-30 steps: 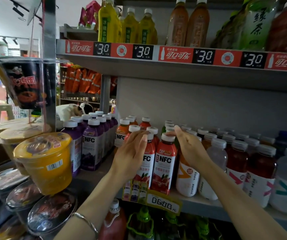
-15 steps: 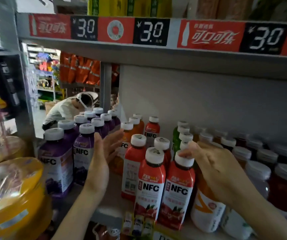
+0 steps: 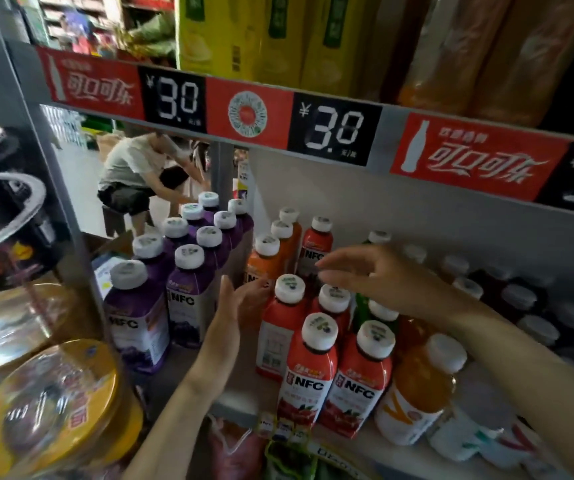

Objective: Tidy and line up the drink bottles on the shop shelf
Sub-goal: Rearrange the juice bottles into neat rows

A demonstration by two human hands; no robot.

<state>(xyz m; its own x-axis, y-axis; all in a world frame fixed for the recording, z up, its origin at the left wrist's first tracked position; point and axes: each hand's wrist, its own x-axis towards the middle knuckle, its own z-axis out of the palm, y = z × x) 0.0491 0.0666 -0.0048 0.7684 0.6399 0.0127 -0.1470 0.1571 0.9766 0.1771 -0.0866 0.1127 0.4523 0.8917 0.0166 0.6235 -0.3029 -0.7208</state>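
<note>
Half a second ago the right hand [image 3: 379,271] sat on the cap of a front red bottle. It has now lifted off and stretches further in, over the red bottles [image 3: 309,375], towards the back red bottle [image 3: 316,244]. Its fingers [image 3: 334,259] are loosely spread and hold nothing. The left hand [image 3: 231,308] has pushed deeper into the gap between the purple bottles [image 3: 188,296] and the red ones. It is flat and open, palm towards the reds, with its fingertips near the orange bottle [image 3: 264,265]; I cannot tell whether they touch it.

The two front red bottles stand side by side at the shelf [image 3: 240,393] edge and look settled, so I judge the work is moving on to the rows behind, which stand less evenly.

The red and purple labels read "NFC" in bold letters; the smaller print is too blurred to read. The price strip [image 3: 334,128] on the shelf above shows "¥3.0" on black panels, between red panels with a white bottle outline and the Chinese Coca-Cola script. A yellow tag below the front bottles is unreadable.
</note>
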